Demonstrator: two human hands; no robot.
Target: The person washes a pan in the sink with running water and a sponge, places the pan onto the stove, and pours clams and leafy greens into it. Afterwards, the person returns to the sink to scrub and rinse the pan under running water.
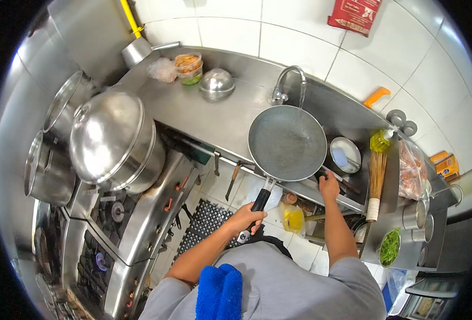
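Observation:
A wide grey pan (286, 143) is held over the sink's left part, under the curved faucet (291, 80), from which water runs down at the pan's back edge. My left hand (245, 219) is wrapped round the pan's black handle (261, 199). My right hand (329, 186) is closed at the sink's front edge, on a dark handle (321, 174) whose far end I cannot make out. Right of the pan, in the sink, lies a round white bowl (346, 154) with something light blue in it.
A large steamer pot (110, 141) stands on the stove (156, 213) at left. On the steel counter (177, 112) are a metal dome (217, 84) and food tubs (188, 65). A bamboo brush (376, 181), a soap bottle (380, 140) and a bowl of greens (390, 247) are at right.

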